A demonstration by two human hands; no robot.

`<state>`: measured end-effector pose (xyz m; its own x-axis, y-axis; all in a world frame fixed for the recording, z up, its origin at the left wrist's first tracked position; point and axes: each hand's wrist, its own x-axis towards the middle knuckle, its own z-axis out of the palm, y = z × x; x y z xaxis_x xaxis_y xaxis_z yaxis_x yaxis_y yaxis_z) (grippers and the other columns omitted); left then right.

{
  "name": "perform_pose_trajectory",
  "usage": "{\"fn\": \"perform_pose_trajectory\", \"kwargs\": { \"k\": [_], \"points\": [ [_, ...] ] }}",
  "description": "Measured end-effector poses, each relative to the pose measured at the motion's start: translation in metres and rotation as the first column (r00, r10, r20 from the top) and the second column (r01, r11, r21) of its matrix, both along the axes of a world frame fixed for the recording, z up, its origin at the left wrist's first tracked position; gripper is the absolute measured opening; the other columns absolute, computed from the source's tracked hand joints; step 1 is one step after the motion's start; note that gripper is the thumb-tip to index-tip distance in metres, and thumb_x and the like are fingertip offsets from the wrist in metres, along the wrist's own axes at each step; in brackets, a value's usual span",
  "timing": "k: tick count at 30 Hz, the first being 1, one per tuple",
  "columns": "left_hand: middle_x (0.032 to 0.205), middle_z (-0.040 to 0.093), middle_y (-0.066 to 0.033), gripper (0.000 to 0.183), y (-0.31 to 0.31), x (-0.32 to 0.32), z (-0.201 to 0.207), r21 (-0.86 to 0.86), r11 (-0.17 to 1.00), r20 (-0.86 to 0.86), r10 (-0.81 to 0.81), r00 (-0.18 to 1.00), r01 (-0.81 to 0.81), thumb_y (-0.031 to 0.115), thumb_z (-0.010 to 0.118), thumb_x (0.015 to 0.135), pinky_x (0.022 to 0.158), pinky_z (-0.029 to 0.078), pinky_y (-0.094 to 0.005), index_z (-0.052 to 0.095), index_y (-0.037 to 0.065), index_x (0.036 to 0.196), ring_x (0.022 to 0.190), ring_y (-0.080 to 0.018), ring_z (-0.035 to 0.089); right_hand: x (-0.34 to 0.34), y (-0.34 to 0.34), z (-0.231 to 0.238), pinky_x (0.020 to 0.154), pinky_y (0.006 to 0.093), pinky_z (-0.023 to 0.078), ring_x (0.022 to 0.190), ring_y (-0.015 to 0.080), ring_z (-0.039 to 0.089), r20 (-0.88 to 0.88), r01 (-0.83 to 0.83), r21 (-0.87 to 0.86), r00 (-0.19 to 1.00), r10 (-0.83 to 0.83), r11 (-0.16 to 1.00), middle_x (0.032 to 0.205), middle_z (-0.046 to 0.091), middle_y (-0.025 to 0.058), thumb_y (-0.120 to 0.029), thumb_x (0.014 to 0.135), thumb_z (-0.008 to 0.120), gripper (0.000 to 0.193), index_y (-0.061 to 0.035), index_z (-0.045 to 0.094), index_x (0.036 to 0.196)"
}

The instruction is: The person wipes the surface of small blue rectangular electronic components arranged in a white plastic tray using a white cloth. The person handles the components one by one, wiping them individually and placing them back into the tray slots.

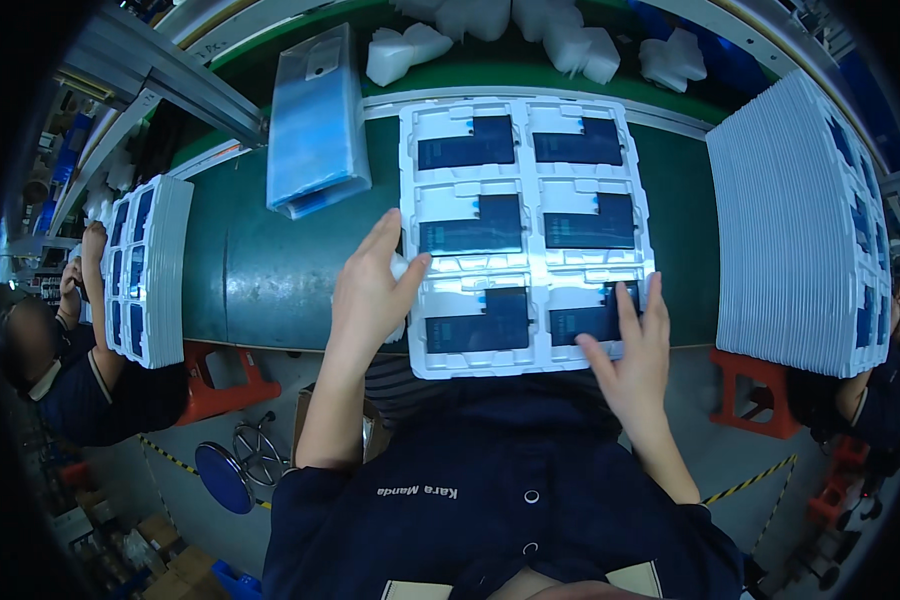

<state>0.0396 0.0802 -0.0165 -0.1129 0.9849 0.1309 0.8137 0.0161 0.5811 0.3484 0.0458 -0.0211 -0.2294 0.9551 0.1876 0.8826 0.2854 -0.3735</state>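
A white plastic tray (533, 225) lies in front of me, its near edge by my body. Its pockets, in two columns, hold several flat dark-blue pieces that look like battery packs, such as the piece (477, 320) at near left. My left hand (368, 290) grips the tray's left edge, thumb over the rim and fingers along the side. Something white and crumpled (399, 268) shows between that palm and the tray; its kind is unclear. My right hand (632, 350) is over the near right corner, fingers spread, partly covering the dark piece (580, 325) there.
A tall stack of white trays (775, 230) stands at right; a smaller stack (160, 270) stands at left. A clear blue plastic box (318, 125) sits behind on the green table (260, 270). White foam bundles (405, 52) lie along the back. People sit at both sides near red stools (225, 385).
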Motion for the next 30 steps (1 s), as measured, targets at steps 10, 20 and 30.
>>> {"fn": "perform_pose_trajectory", "kwargs": {
  "k": [10,20,30],
  "points": [
    [0.125,0.055,-0.0174,0.051,0.002,-0.008,0.002,0.028,0.999,0.152,-0.029,0.988,0.025,0.019,0.068,0.083,0.076,0.053,-0.0339,0.055,-0.002,0.127,0.088,-0.0265,0.065,0.012,0.021,-0.002,0.103,0.051,0.033,0.128,0.0477,0.038,0.101,-0.014,0.007,0.995,0.013,1.0,0.146,0.03,0.0311,-0.047,0.08,0.069,0.074,-0.0029,0.048,0.136],
    [0.101,0.061,-0.0144,0.034,-0.039,0.052,0.027,0.032,0.999,0.996,-0.031,-0.08,0.01,0.003,0.057,0.087,0.081,0.052,-0.0342,0.05,-0.003,0.12,0.088,-0.0221,0.063,-0.079,0.007,0.035,0.098,0.0313,0.041,0.116,0.0168,0.051,-0.949,-0.691,-0.295,0.134,-0.284,0.66,0.127,0.052,0.012,-0.009,0.087,0.067,0.05,-0.0002,0.044,0.13],
    [0.099,0.065,-0.0157,0.021,-0.058,0.052,-0.002,0.038,0.998,0.986,-0.046,-0.157,-0.056,0.015,0.061,0.093,0.082,0.054,-0.0358,0.053,0.001,0.107,0.095,-0.0234,0.064,-0.094,0.012,0.004,0.07,0.0226,0.046,0.08,0.0091,0.059,-0.914,-0.426,-0.322,0.372,-0.161,0.845,0.096,0.068,0.0089,-0.01,0.088,0.069,0.017,0.0041,0.067,0.097]
  ]
}}
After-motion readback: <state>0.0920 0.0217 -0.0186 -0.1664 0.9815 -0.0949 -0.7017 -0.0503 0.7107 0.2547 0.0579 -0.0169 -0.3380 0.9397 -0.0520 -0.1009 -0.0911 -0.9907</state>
